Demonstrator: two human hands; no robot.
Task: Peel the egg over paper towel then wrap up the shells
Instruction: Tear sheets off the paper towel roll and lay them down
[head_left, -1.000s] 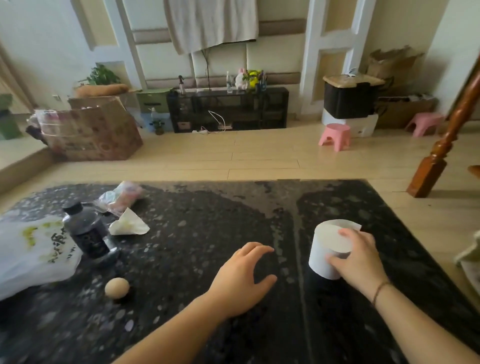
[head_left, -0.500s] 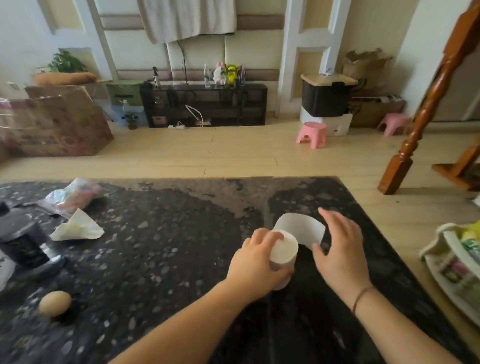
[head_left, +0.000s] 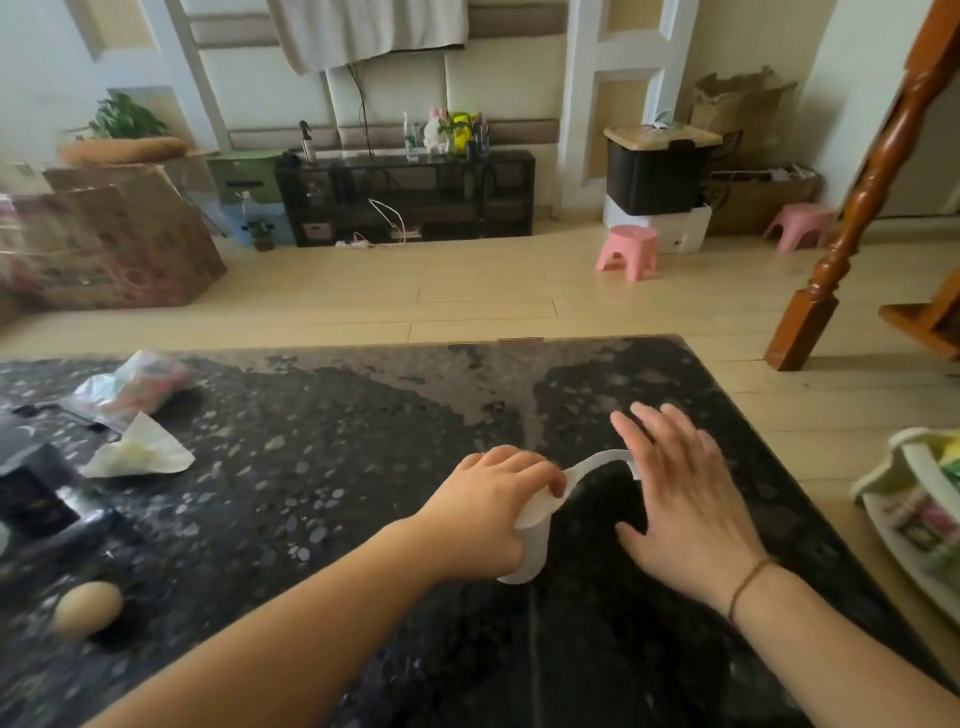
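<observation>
No writing on anything here comes out legible; your left hand (head_left: 488, 512) has its grip curled round the white paper towel roll (head_left: 530, 545), which stands on the glossy, black speckled tabletop (head_left: 311, 457); a loose strip (head_left: 597, 464) of the soft paper arcs from the roll to your right hand (head_left: 685, 499), whose fingers are spread flat, touching the strip's end; the smooth tan egg (head_left: 87, 608), unpeeled, lies well apart at the near left; further back sit a crumpled tissue (head_left: 137, 452) and a clear plastic bag (head_left: 137, 384) of blurred, coloured contents.
</observation>
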